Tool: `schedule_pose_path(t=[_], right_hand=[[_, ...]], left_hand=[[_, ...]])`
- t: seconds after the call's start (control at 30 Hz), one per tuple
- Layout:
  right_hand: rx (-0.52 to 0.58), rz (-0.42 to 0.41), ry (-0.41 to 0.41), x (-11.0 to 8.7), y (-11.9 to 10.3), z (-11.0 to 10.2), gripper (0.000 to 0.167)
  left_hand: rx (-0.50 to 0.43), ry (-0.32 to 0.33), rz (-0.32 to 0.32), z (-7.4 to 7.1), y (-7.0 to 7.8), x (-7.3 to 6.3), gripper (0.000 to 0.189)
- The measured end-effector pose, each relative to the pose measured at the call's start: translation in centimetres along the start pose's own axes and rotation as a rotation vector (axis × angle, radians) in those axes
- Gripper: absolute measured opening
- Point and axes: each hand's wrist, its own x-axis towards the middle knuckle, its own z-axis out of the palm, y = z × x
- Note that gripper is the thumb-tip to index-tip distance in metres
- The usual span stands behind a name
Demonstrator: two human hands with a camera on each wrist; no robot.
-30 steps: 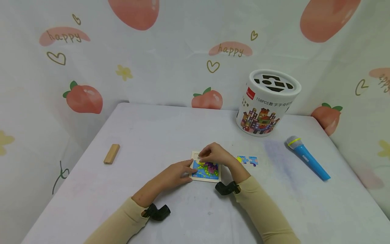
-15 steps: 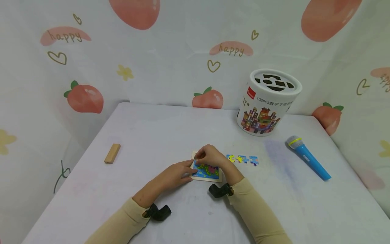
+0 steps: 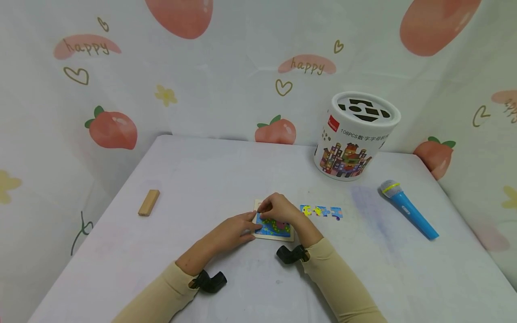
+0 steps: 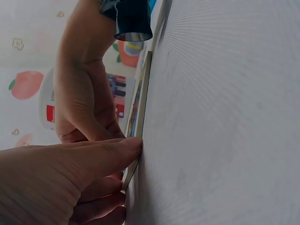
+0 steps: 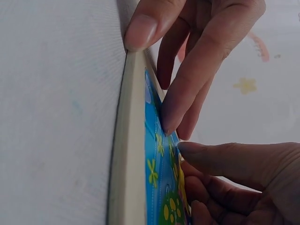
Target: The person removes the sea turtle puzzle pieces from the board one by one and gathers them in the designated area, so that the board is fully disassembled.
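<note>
The one puzzle board (image 3: 272, 238) lay just below the centre of the head view — likely light, thin and stiff, best held by its pale rim. Three loose pieces (image 3: 319, 210) in a row to its right were probably lighter and apt to slide, easiest taken by their edges. Two hands worked there: the left hand (image 3: 234, 231) touched the board's left side, fingers extended, thumb at its lower-left corner; the right hand (image 3: 280, 210) bent over its upper left, fingers bunched — whether they pinched a piece could not be told. One wooden block (image 3: 149, 202) lay at centre left, one canister (image 3: 355, 139) stood upper right, one microphone (image 3: 409, 208) lay far right.
</note>
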Motion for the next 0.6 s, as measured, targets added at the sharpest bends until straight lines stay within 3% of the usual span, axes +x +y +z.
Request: schedule_pose_path(t=[0.6], right_hand=[[-0.040, 0.051, 0.011, -0.43, 0.18, -0.48, 0.008]], left_hand=[[0.004, -0.018, -0.016, -0.11, 0.29, 0.07, 0.034]])
